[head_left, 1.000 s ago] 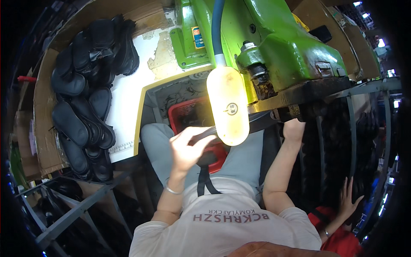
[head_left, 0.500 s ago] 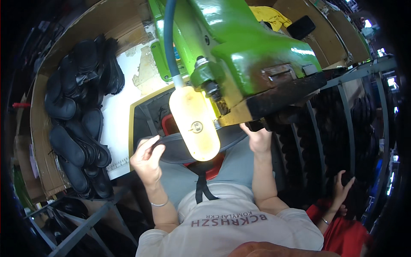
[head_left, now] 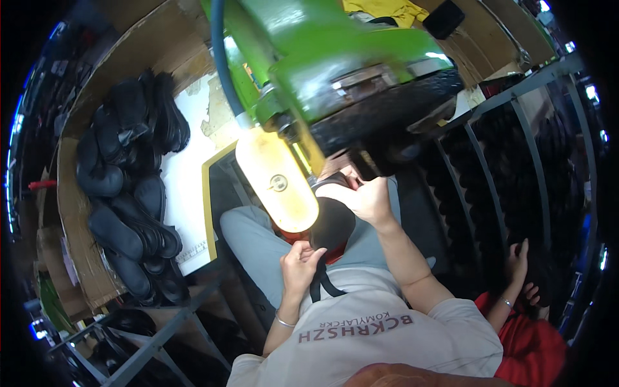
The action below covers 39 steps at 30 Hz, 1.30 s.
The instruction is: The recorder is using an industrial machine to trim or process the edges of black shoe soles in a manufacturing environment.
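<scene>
Workshop background, dark at its edges, with small lights at both sides.
- Machine (head_left: 361, 58), green, large, overhanging the lap; dark block at its lower face.
- Cardboard box (head_left: 80, 258), brown, open, surrounding the desk (head_left: 187, 161), white with yellow edging.
- Metal rack (head_left: 530, 161), grey bars, right side.
- Seated person's shirt (head_left: 367, 303), white; two lines of dark reddish lettering, upside down in view.
- Co-worker's red garment (head_left: 532, 348), lower right, with the co-worker's hand (head_left: 518, 261) raised above it.
- Soles, heap (head_left: 132, 235), black, overlapping, on the desk.
- Lamp (head_left: 267, 161), oval, glowing yellow, hung from a blue hose (head_left: 222, 64); small round dark mark on its face.
- Black sole (head_left: 334, 227), single, above the lap, beside the lamp and below the machine.
- Right hand (head_left: 371, 201): forearm angled up and inward; thumb above, fingers beneath; grip pinching the sole's far part.
- Left hand (head_left: 298, 267): wrist bent up, fingers curled to thumb; grip pinching the sole's near edge.
- Bracelet (head_left: 284, 321), silvery, left wrist.
</scene>
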### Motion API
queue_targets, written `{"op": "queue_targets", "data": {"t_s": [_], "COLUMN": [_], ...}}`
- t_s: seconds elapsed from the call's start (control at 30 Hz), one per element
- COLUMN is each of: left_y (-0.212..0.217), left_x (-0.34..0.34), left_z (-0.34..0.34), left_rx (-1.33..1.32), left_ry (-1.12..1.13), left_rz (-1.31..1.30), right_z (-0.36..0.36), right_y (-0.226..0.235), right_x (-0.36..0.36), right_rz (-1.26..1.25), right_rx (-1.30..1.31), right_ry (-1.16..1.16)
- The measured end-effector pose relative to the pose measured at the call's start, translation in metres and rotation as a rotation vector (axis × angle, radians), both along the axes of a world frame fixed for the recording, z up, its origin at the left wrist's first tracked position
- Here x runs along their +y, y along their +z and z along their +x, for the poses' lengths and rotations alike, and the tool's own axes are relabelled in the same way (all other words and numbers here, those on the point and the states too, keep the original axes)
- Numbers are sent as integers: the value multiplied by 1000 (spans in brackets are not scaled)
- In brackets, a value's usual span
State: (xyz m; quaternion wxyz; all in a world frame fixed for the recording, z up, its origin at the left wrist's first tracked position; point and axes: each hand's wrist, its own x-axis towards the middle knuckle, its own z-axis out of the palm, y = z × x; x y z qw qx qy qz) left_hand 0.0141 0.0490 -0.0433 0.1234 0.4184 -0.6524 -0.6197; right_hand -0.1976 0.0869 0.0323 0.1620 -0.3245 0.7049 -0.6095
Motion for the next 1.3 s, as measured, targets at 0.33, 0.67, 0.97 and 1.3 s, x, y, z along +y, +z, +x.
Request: {"op": "queue_targets", "data": {"t_s": [0.33, 0.67, 0.97, 1.3], "left_y": [26, 52, 131, 65], "left_x": [-163, -219, -124, -65], "left_z": [81, 120, 93, -26], "left_rx": [-740, -652, -75, 679], "left_ry": [925, 1002, 873, 527], "left_rz": [-1672, -1652, -1562, -400], "right_z": [-170, -212, -52, 21], "right_y": [17, -91, -109, -118], "right_x": [112, 80, 69, 46], "right_rz": [-574, 25, 122, -234], "right_rx": [67, -220, -376, -954], "right_ry": [-906, -914, -230, 407]}}
